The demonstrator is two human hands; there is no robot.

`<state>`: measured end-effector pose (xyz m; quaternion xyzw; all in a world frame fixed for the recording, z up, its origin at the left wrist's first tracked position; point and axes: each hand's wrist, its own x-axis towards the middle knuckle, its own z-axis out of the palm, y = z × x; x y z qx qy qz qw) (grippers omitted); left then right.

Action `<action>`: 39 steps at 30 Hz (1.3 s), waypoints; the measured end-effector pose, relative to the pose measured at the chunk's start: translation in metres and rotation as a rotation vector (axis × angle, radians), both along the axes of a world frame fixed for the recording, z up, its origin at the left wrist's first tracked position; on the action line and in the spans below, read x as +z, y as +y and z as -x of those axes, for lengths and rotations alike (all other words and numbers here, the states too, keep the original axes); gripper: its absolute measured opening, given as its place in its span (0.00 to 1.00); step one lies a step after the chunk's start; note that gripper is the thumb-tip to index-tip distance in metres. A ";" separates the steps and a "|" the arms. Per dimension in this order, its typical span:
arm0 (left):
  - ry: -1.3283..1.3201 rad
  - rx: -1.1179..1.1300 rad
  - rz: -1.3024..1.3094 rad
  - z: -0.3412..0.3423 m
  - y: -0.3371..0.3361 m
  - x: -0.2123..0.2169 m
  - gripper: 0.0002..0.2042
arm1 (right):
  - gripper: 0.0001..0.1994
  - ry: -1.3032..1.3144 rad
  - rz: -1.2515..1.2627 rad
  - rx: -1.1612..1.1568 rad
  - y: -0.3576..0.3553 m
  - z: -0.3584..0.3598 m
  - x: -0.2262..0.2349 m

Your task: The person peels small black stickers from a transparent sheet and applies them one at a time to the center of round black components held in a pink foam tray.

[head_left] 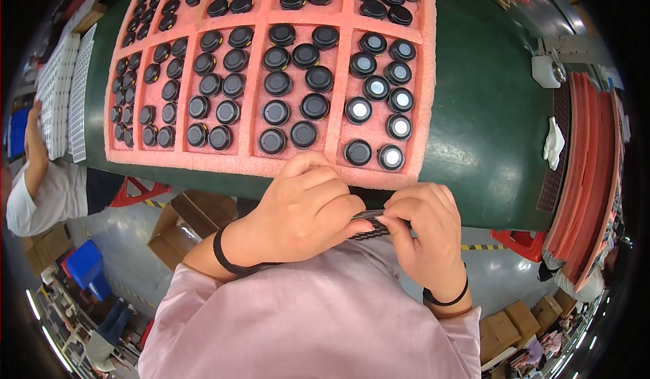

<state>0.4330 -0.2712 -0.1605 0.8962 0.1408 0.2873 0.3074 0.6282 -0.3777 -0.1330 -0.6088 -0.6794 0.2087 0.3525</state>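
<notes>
My left hand is closed on a thin sheet with rows of dark marks, held just off the table's near edge. At the sheet's right edge my right hand pinches thumb and forefinger together; what sits between those fingertips is too small to make out. Just beyond my hands lies a pink foam tray with several compartments of round black caps. In the near right compartment most caps have a pale silver disc on top, while one cap there shows a plain black top.
The tray rests on a green table. A crumpled white cloth and stacked pink foam trays are to the right. White perforated panels stand at left, near another person's arm. Cardboard boxes sit on the floor.
</notes>
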 end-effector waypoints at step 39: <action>0.124 -0.151 -0.084 -0.009 0.007 -0.008 0.17 | 0.05 0.120 0.310 -0.130 0.044 -0.030 -0.015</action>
